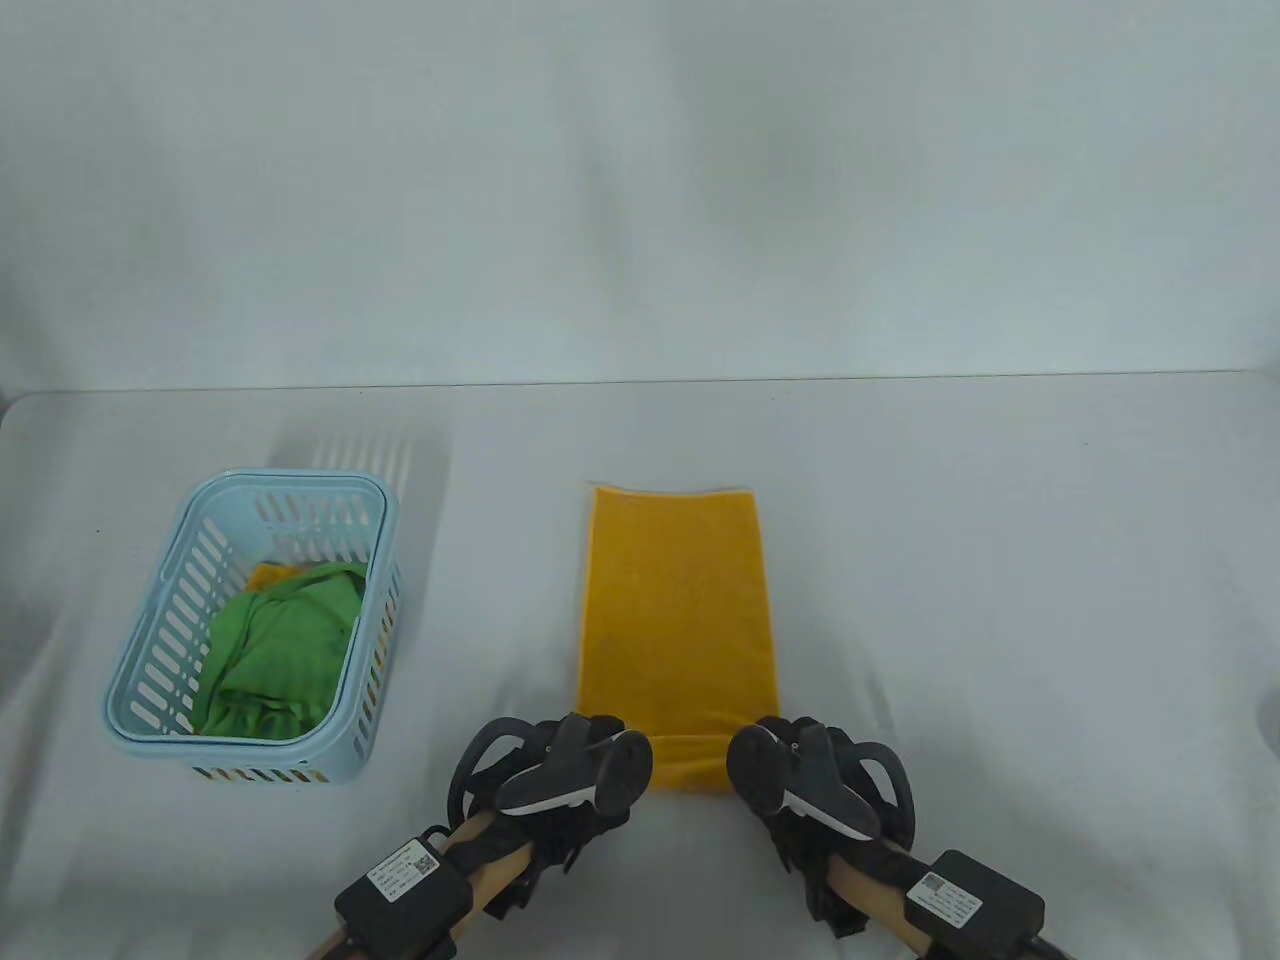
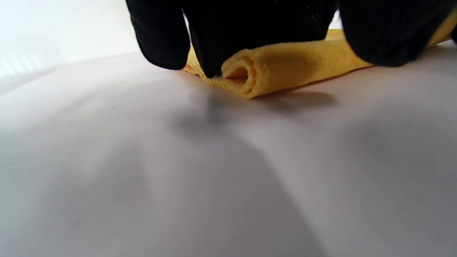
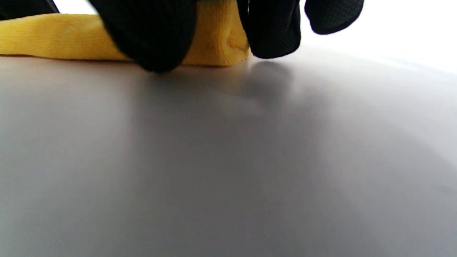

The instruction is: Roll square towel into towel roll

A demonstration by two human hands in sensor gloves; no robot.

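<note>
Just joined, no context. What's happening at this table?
A person is rolling a yellow towel from its near end. The left hand and right hand each grip one end of the first small roll, visible in the left wrist view; most of the towel lies flat beyond it. A blue basket on the left holds green cloth, untouched.

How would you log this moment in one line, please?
stage: roll begun | towel: near edge curled | left hand, right hand: gripping roll ends
</note>
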